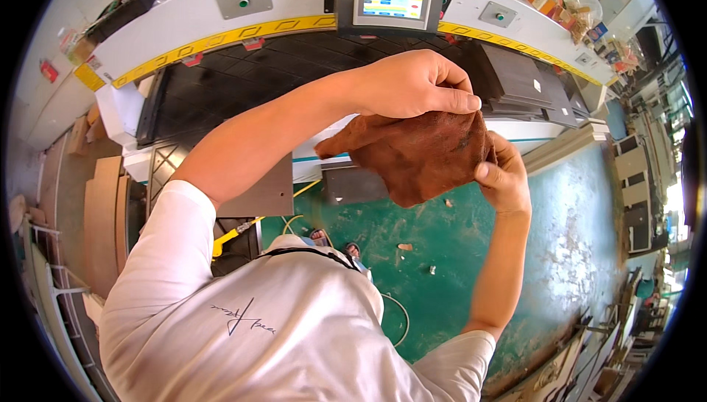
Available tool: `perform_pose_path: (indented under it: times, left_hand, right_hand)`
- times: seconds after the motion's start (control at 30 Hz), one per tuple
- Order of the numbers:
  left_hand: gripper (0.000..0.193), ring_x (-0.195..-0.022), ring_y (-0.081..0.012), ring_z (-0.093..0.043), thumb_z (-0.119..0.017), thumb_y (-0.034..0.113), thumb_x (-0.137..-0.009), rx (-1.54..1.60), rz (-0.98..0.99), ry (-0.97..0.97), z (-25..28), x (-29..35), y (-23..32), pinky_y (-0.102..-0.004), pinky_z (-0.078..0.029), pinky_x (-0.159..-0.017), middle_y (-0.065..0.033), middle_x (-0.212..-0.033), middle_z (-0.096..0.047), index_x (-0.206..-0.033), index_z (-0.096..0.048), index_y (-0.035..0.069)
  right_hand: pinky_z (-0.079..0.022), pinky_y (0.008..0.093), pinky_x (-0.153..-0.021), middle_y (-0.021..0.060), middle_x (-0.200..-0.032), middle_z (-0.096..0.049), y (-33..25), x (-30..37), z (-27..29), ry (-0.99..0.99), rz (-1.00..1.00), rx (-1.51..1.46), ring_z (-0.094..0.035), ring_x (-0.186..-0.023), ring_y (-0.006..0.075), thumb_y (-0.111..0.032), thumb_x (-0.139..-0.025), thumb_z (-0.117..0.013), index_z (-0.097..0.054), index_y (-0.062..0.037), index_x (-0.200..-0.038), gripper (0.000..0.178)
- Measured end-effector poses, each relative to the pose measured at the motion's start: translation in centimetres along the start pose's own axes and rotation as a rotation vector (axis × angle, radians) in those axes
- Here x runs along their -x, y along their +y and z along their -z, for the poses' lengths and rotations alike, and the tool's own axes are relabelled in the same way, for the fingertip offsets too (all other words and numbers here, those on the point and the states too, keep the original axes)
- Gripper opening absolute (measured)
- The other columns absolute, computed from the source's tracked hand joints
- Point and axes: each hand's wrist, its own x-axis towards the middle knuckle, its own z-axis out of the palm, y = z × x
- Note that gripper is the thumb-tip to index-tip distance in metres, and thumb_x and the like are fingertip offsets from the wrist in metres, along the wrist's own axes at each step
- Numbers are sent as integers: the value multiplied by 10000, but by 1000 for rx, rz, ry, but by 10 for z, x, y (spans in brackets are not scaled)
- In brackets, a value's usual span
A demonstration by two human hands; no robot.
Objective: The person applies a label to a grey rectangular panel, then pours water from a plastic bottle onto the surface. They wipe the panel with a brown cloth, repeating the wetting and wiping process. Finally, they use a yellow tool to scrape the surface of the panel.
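Observation:
A brown cloth (423,153) hangs between my two hands, raised in front of my chest. My left hand (418,85) reaches across from the left and pinches its upper edge between thumb and fingers. At the cloth's right edge, my right hand (507,175) grips a bunched corner with thumb and curled fingers. The loose left end of the cloth droops toward my left forearm, and its lower edge hangs free over the green floor. Wrinkles and darker spots show on it.
Ahead stands a white machine with a touch screen (390,1), a yellow marked strip (243,39) and a dark bed (243,82). Dark panels (515,74) lie stacked at its right. A yellow air gun (224,241) hangs at left. Scraps lie on the green floor (398,284).

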Motion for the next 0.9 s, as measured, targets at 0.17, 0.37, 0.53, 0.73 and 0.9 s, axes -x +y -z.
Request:
perform_pose_path:
  times: [0.17, 0.37, 0.53, 0.73, 0.9]
  left_hand:
    - [331, -814, -78, -601, -686, 377, -1009, -105, 28, -6, -14, 8, 22, -278, -492, -788, 14, -855, -702, -988, -744, 52]
    - [328, -807, -90, -618, -673, 363, -1021, -198, -22, 12, -36, 9, 23, -277, -503, -774, 3, -863, -715, -997, -742, 42]
    - [300, -730, -131, -625, -673, 341, -1015, -401, -144, 40, -43, 18, 32, -308, -496, -714, -43, -807, -715, -987, -729, 47]
    - [269, -623, -210, -602, -668, 355, -1007, -605, -258, 102, -49, 20, 29, -353, -463, -618, -75, -723, -688, -993, -742, 97]
    - [322, -629, -142, -589, -687, 384, -993, -501, -189, 72, -60, 13, 28, -324, -457, -612, -36, -737, -695, -982, -741, 66]
  right_hand:
    - [-468, 236, -562, 6, -877, -685, 25, 15, -7, -37, -17, 48, -593, -687, 79, -240, -721, -953, -702, 46, -1090, 530]
    - [-506, 266, -635, 27, -884, -707, 25, 34, -13, -63, -134, 76, -626, -752, 109, -195, -805, -898, -719, 28, -966, 329]
    - [-508, 269, -707, 20, -897, -704, 29, 48, -11, -35, 16, 31, -631, -818, 107, -115, -926, -779, -714, 20, -1000, 167]
    - [-550, 359, -904, 140, -1159, -720, 31, 60, 10, 14, -41, -140, -689, -1032, 225, -135, -962, -708, -657, 53, -1216, 320]
    - [-551, 381, -957, 178, -1212, -706, 38, 70, 19, 11, -43, -140, -692, -1075, 257, -178, -958, -698, -619, 81, -1279, 419]
